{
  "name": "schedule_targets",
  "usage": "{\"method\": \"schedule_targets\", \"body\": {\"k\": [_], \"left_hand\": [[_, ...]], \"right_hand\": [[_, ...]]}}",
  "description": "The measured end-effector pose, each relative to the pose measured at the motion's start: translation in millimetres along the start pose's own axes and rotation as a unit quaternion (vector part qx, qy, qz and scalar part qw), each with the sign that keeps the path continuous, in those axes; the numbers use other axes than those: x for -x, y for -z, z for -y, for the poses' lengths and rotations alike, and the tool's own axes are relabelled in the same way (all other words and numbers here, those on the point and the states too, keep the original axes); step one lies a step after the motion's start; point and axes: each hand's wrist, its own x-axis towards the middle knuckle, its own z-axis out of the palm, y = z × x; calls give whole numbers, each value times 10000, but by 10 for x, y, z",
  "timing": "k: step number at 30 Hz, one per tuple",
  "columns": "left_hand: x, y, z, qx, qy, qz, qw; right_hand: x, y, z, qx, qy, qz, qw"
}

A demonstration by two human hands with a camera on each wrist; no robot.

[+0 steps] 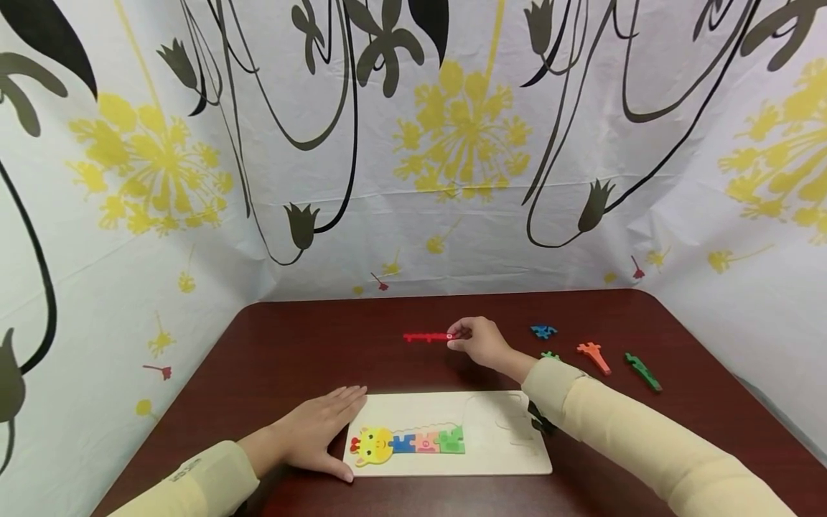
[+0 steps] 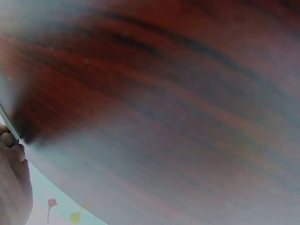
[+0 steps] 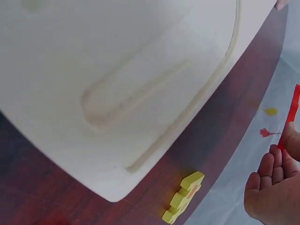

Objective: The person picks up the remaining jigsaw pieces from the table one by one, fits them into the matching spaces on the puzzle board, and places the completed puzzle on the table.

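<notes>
A pale wooden puzzle board (image 1: 491,459) lies on the table, with a yellow giraffe head (image 1: 374,446) and a row of blue, pink and green pieces fitted at its left half. My left hand (image 1: 319,431) rests along the board's left edge, fingers straight and thumb by the near corner. Beyond the board, my right hand (image 1: 481,341) pinches one end of a long red puzzle piece (image 1: 423,337), held above the table. That red piece (image 3: 291,112) shows edge-on between thumb and fingers in the right wrist view. Empty grooves mark the board's right half.
Loose pieces lie to the right: a blue one (image 1: 543,332), an orange one (image 1: 593,357), a dark green one (image 1: 642,372), and a light green one (image 1: 550,355) partly behind the right sleeve. A patterned cloth (image 1: 452,251) hangs behind the dark red table (image 1: 310,345).
</notes>
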Motion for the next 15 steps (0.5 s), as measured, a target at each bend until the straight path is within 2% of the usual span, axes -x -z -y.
{"method": "schedule_targets", "body": {"k": [15], "left_hand": [[-1,12,-4,-9,-29,2,10000]], "right_hand": [[209,7,35,-120,105,108,9998]]}}
